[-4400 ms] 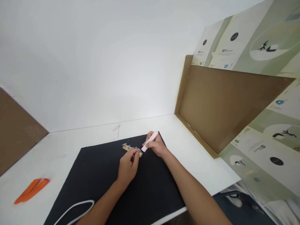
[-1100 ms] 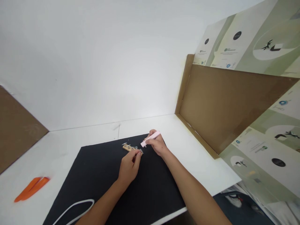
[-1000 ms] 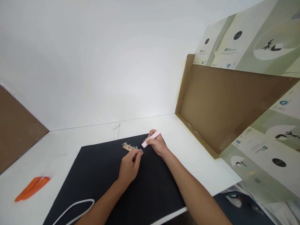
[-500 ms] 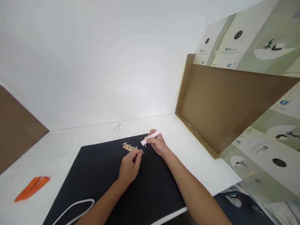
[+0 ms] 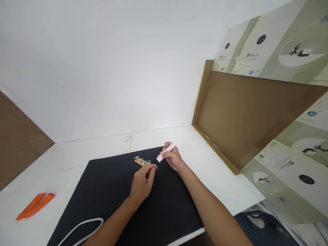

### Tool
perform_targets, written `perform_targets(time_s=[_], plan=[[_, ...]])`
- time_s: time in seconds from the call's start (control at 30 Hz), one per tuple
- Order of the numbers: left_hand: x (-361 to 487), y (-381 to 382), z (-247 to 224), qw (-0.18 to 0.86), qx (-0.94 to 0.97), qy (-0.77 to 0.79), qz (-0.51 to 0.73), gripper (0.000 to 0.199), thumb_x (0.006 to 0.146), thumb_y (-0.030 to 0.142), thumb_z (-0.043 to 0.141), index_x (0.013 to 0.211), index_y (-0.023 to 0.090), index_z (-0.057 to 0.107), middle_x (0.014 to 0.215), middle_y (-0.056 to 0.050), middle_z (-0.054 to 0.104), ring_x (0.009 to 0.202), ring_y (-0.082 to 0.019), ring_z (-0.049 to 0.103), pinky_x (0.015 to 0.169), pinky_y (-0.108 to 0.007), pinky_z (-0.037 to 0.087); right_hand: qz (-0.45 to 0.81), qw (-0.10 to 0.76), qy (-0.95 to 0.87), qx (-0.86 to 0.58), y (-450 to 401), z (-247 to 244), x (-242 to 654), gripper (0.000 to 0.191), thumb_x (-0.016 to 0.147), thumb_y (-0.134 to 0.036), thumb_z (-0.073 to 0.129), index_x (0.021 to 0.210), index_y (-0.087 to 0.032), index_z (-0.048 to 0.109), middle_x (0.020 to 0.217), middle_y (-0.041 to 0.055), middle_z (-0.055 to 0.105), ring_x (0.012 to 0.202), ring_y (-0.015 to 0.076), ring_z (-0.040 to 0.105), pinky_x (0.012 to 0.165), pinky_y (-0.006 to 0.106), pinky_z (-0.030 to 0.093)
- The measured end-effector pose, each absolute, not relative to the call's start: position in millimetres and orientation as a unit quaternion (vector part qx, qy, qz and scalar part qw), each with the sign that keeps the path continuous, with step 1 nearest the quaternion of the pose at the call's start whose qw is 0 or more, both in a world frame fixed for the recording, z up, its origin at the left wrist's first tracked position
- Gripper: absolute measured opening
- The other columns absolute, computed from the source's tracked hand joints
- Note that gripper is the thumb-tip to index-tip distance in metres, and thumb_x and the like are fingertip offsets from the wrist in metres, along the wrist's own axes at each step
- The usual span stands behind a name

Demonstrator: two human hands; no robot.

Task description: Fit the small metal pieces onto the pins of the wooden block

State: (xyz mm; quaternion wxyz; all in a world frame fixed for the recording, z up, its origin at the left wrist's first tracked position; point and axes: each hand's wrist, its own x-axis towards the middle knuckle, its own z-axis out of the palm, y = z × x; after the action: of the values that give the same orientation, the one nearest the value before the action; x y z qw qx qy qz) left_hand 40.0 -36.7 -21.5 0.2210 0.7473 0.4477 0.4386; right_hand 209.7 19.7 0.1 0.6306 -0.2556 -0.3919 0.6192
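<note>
Left hand point(image 5: 141, 181): thumb and forefinger pinched together at the near end of a tan strip point(image 5: 139, 161) studded with metal pegs; whether they grip the strip itself or a peg, cannot tell. Strip sits near the far edge of a black mat point(image 5: 110, 186) on a white desk point(image 5: 222, 181).

Right hand point(image 5: 172, 159): fingers closed around a pale pink bar point(image 5: 167, 152), tilted, its lower end near the strip but apart from it.

Writing: printed panels point(image 5: 279, 167) at right carry black ovals, small green logos, blue rings and a dark leaping-figure emblem point(image 5: 304, 53). Lines of text beside them too small to read; some prints stand inverted or askew.

Elsewhere: orange two-pronged item point(image 5: 36, 206) on desk, left of mat; white cord point(image 5: 84, 222) looped by the left forearm.
</note>
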Motion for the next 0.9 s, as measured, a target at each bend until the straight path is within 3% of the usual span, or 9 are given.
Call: perform_targets(time_s=[0.33,0.7,0.9], plan=[[39.3,-37.6,-21.6,0.231,0.748,0.45,0.43,0.02,0.094,0.03,0.048,0.091,0.019,0.065,0.08,-0.001,0.066,0.068,-0.015,0.058,0.066,-0.024,0.043,0.602,0.629,-0.404,-0.281,19.2,-1.8,207.8,0.045,0.054,-0.006,0.076,0.085,-0.022,0.048,0.067,-0.0025,0.071,0.057,0.0162,0.063,0.054,0.026,0.049],[39.7,-37.5,-22.1,0.24,0.744,0.451,0.431,0.02,0.094,0.031,0.048,0.092,0.02,0.065,0.081,-0.001,0.067,0.069,-0.015,0.059,0.066,-0.024,0.043,0.604,0.638,-0.398,-0.266,18.5,-0.3,207.7,0.04,0.055,-0.005,0.071,0.083,-0.022,0.049,0.06,-0.0075,0.064,0.053,0.0125,0.057,0.053,0.023,0.044],[39.6,-37.0,-23.1,0.24,0.743,0.45,0.434,0.021,0.094,0.031,0.048,0.093,0.02,0.065,0.083,-0.002,0.068,0.071,-0.015,0.06,0.068,-0.025,0.044,0.59,0.639,-0.416,-0.267,18.4,-0.9,207.0,0.047,0.054,-0.004,0.073,0.089,-0.022,0.048,0.065,-0.0055,0.067,0.059,0.0139,0.06,0.06,0.025,0.047]])
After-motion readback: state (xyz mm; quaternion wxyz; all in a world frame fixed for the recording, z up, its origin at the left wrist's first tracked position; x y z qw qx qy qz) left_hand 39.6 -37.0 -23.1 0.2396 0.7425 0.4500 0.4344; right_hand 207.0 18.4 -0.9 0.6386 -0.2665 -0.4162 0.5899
